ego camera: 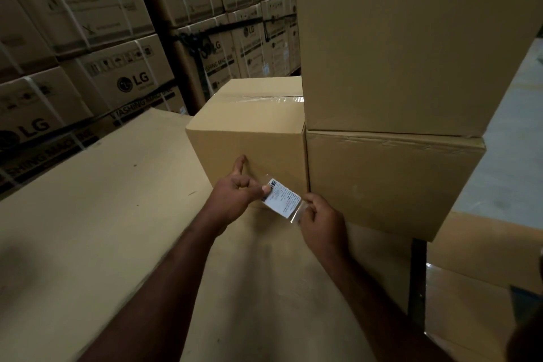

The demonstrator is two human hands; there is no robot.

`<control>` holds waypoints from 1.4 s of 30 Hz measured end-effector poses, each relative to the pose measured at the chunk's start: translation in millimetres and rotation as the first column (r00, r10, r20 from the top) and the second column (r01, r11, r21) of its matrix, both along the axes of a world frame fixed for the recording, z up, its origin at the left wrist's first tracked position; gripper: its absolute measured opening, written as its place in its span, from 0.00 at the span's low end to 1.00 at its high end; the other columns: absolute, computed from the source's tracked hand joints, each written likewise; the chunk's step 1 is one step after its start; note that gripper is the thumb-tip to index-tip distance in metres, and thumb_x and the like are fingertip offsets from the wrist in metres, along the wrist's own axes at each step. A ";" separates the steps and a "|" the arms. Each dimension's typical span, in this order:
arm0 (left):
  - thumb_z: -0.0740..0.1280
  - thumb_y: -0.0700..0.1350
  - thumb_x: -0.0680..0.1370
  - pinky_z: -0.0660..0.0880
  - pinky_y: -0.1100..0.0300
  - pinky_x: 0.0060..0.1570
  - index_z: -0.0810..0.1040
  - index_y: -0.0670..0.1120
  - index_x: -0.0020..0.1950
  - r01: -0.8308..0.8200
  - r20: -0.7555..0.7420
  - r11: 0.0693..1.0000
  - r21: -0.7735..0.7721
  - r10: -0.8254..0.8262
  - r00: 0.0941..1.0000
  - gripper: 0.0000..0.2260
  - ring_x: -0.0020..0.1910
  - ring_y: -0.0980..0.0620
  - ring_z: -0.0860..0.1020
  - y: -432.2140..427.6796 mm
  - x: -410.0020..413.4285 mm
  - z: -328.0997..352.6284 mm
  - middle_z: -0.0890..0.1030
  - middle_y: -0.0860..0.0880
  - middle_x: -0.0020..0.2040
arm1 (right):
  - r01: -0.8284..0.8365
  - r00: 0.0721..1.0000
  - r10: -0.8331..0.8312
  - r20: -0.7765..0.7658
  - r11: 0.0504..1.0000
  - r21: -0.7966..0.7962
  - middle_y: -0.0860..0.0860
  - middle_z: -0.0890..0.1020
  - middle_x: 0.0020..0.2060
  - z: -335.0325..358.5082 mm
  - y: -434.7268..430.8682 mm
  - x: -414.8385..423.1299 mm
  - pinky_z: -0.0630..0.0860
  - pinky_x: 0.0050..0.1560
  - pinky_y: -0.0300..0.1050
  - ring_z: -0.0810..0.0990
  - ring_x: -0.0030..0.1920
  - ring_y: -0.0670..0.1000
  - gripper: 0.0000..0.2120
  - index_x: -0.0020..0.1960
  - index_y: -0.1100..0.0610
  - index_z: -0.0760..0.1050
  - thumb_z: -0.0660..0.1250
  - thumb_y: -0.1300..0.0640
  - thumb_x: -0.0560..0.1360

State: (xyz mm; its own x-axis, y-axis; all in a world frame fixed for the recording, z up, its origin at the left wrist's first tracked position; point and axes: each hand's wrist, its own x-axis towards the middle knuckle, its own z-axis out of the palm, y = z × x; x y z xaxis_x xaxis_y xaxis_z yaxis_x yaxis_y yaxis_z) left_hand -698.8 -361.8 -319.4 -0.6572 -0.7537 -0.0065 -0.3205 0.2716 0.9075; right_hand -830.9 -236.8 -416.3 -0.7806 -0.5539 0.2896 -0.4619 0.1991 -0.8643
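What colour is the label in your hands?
The label is white with black print; head view.

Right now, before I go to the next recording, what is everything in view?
label: one, white with barcode under clear film, before the small box's front
small box: one, tan, taped top, centre, on the cardboard sheet
stacked boxes: two, tan, right beside the small box
cardboard sheet: one, tan, flat across the foreground
LG cartons: many, brown, strapped, stacked behind left
low boxes: at least two, tan, bottom right
left grip: one, pinches the label's left end
right grip: one, pinches the film's right edge
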 end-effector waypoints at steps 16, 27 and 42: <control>0.75 0.49 0.75 0.72 0.57 0.42 0.84 0.46 0.38 0.140 -0.104 0.985 0.099 -0.129 0.986 0.09 0.40 0.53 0.76 98.7 -23.6 33.5 0.85 0.44 0.40 | -0.124 0.746 0.291 0.599 0.944 -0.304 0.56 0.86 0.43 86.9 113.2 -15.6 0.78 0.39 0.41 0.83 0.40 0.49 0.05 0.53 0.61 0.80 0.70 0.62 0.78; 0.74 0.49 0.77 0.62 0.61 0.30 0.75 0.35 0.34 0.608 0.092 0.780 -0.147 -0.601 0.794 0.20 0.29 0.56 0.66 266.9 -116.1 48.7 0.71 0.47 0.30 | 0.124 0.927 -0.023 0.375 0.961 -0.248 0.51 0.83 0.32 147.7 351.7 -68.9 0.76 0.33 0.37 0.79 0.32 0.45 0.05 0.50 0.59 0.80 0.70 0.66 0.76; 0.71 0.54 0.77 0.72 0.57 0.34 0.80 0.47 0.38 0.689 0.484 0.629 -0.360 -0.506 0.714 0.12 0.36 0.50 0.79 349.8 -154.3 33.2 0.80 0.51 0.34 | 0.098 0.994 -0.020 -0.111 0.630 0.770 0.52 0.81 0.59 112.0 413.6 -108.9 0.79 0.53 0.50 0.81 0.51 0.53 0.17 0.67 0.44 0.76 0.63 0.54 0.80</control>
State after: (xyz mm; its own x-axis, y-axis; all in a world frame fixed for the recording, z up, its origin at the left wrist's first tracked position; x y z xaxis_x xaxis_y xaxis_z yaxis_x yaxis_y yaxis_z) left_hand -853.1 -12.0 -286.3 -0.9880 -0.1455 -0.0524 -0.1530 0.8689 0.4708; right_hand -939.8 176.8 -304.3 -0.8144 -0.5583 -0.1582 -0.4864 0.8055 -0.3386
